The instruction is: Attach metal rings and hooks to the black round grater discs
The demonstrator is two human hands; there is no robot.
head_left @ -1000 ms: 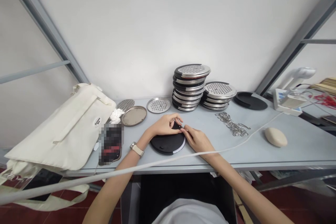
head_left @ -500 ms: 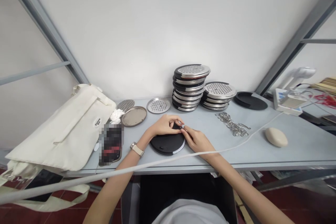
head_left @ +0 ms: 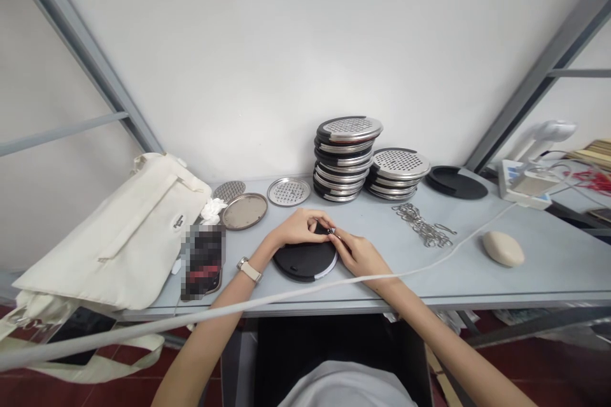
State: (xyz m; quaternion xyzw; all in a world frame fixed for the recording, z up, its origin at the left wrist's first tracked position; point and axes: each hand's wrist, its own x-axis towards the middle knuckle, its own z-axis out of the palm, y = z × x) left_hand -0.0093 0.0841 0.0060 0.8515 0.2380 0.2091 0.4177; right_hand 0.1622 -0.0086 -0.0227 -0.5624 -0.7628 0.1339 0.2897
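A round black disc [head_left: 304,261] with a pale rim lies on the grey table [head_left: 548,267] in front of me. My left hand [head_left: 300,227] curls over its far edge, fingers pinched on the disc's tab. My right hand [head_left: 359,252] meets it from the right, fingertips pinching a small metal ring [head_left: 333,233] at the same spot. A watch sits on my left wrist. What the fingertips do to the ring is too small to make out.
Two stacks of perforated steel-and-black discs [head_left: 346,156] stand at the back, a lone black disc [head_left: 456,182] to their right. Loose metal rings [head_left: 422,225], steel plates [head_left: 288,191], a cream bag [head_left: 128,229], a phone, a beige oval object [head_left: 503,248] and a white cable [head_left: 420,267] lie around.
Both hands stay over the disc's far edge; the fingertips shift only slightly. The view drifts a little.
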